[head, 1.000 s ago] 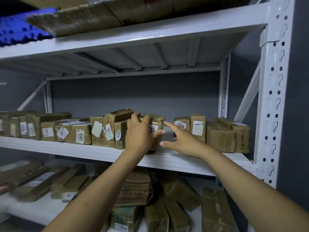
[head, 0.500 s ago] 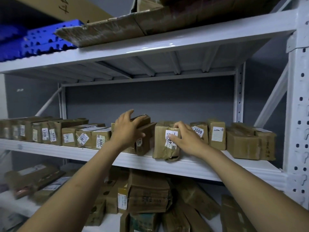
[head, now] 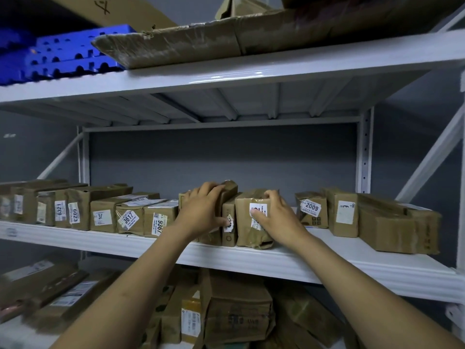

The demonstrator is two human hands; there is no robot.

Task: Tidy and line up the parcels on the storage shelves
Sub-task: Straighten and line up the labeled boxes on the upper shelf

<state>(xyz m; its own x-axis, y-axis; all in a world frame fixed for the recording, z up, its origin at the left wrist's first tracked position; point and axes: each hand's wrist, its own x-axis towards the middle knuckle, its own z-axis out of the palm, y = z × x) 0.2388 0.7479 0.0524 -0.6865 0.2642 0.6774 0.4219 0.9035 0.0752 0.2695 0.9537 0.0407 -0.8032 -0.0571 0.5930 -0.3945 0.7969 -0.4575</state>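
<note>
A row of brown taped parcels with white number labels stands along the middle shelf (head: 251, 260). My left hand (head: 201, 212) grips an upright parcel (head: 230, 192) at the row's centre, fingers over its top and thumb on its front. Beside it, my right hand (head: 273, 217) holds a crumpled parcel (head: 245, 222), fingers curled over its top, thumb on the white label. The two parcels touch. To the right, after a gap, stands the parcel marked 2009 (head: 312, 210).
More labelled parcels (head: 128, 217) fill the shelf's left half. Two larger boxes (head: 392, 227) sit at the right end by the white upright (head: 364, 157). The lower shelf holds jumbled parcels (head: 236, 311). Flattened cardboard (head: 176, 44) and blue crates (head: 63, 54) lie on the top shelf.
My right hand has slid the crumpled parcel left until it meets the upright one. My left hand has settled lower on the upright parcel. The view has moved closer.
</note>
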